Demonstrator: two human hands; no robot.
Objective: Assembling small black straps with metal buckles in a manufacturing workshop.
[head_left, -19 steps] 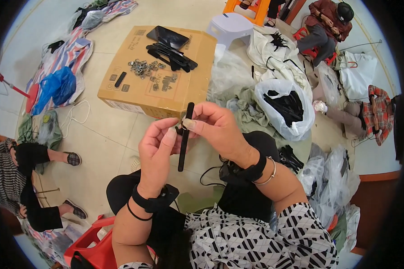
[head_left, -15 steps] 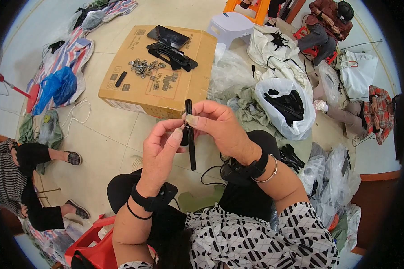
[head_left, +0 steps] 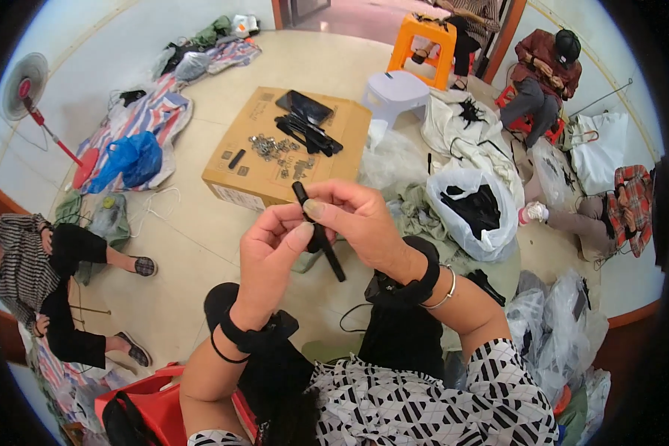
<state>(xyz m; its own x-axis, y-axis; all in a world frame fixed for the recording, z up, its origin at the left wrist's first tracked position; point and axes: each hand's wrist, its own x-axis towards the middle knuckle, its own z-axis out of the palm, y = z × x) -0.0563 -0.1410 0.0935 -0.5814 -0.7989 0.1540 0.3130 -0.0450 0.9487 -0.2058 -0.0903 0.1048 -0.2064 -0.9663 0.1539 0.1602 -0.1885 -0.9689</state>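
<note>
A narrow black strap (head_left: 334,262) slants between my two hands, its lower end hanging free. My left hand (head_left: 273,249) pinches it from the left with thumb and fingers. From the other side my right hand (head_left: 357,221) grips its upper part, thumb lying over it. A darker piece behind the strap is mostly hidden by my fingers. Beyond my hands stands a cardboard box (head_left: 219,169). On it lie a pile of small metal buckles (head_left: 267,147), a bundle of black straps (head_left: 310,136), one short black strip (head_left: 236,158) and a dark phone (head_left: 305,106).
To the right, a white plastic bag (head_left: 440,223) holds black pieces. A white stool (head_left: 396,91) and an orange stool (head_left: 426,33) stand behind the box. People sit on both sides. A fan (head_left: 28,85) and a striped sheet (head_left: 152,123) are at the left.
The view has tilted up, showing more of the far room. The strap now leans, its top toward the left, where it stood nearly upright. Both hands still hold it.
</note>
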